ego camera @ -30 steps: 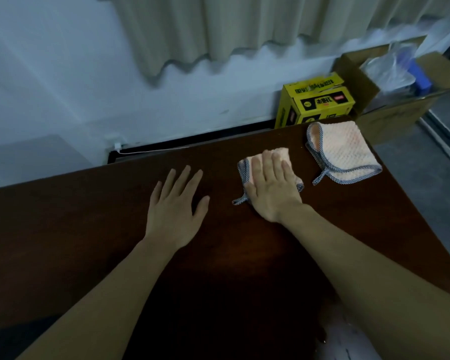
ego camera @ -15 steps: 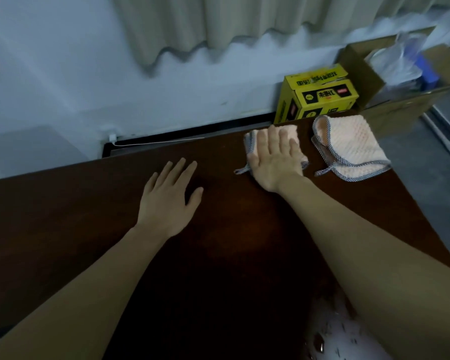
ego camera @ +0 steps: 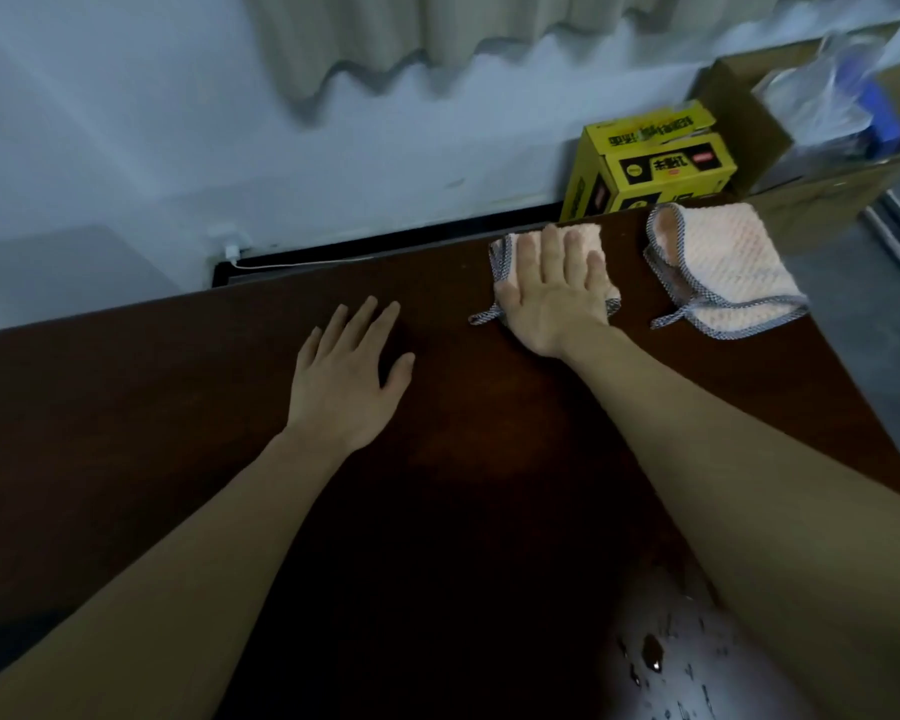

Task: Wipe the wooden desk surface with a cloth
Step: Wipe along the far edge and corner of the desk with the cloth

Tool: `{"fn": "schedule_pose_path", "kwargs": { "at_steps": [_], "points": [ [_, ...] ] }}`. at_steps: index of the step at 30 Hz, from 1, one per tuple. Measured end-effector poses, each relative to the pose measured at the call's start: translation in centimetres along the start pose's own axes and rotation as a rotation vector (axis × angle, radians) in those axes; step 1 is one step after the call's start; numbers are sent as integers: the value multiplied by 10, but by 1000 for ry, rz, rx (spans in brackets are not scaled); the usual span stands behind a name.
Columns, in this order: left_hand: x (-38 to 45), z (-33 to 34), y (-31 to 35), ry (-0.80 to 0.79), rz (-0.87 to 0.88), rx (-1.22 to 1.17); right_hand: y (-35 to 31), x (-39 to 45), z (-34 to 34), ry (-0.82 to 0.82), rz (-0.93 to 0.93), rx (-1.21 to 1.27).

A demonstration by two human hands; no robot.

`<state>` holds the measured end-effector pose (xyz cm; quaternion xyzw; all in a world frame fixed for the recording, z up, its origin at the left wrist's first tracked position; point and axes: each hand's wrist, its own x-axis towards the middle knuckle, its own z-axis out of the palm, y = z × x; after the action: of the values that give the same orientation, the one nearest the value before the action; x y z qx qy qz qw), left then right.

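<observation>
Our right hand (ego camera: 554, 298) presses flat, fingers straight, on the soft, limp cloth (ego camera: 588, 236) near the surface's (ego camera: 437, 511) far edge, left hand (ego camera: 346, 379) resting open; we'd judge palm pressure grips it best.

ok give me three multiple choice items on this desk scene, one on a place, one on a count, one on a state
1. Where is the cloth under the right hand?
A. near the desk's far edge
B. on the floor
C. beside the left hand

2. How many cloths lie on the desk?
A. one
B. two
C. four

3. How does the left hand lie?
A. curled round a cloth
B. flat on the wood
C. raised in a fist

Key: A, the cloth under the right hand reaches the desk edge; B, a second cloth lies beside it; B, the left hand is spread, holding nothing.
</observation>
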<state>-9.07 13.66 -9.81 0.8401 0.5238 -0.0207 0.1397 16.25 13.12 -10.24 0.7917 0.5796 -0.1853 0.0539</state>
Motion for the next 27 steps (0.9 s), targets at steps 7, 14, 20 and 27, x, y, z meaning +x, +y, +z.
{"fn": "schedule_pose_path", "kwargs": {
  "at_steps": [7, 14, 20, 27],
  "points": [
    [-2, 3, -10, -3, -32, 18, -6, -85, 29, -27, -382, -98],
    [-20, -1, -26, 17, -22, 50, 4, -13, 7, 36, -64, -81],
    [-23, -2, -32, -35, -57, 57, -53, -68, 32, 40, -372, -136],
    [-26, -3, -33, 13, -33, 40, -10, -70, 31, -8, -374, -70]
  ]
}}
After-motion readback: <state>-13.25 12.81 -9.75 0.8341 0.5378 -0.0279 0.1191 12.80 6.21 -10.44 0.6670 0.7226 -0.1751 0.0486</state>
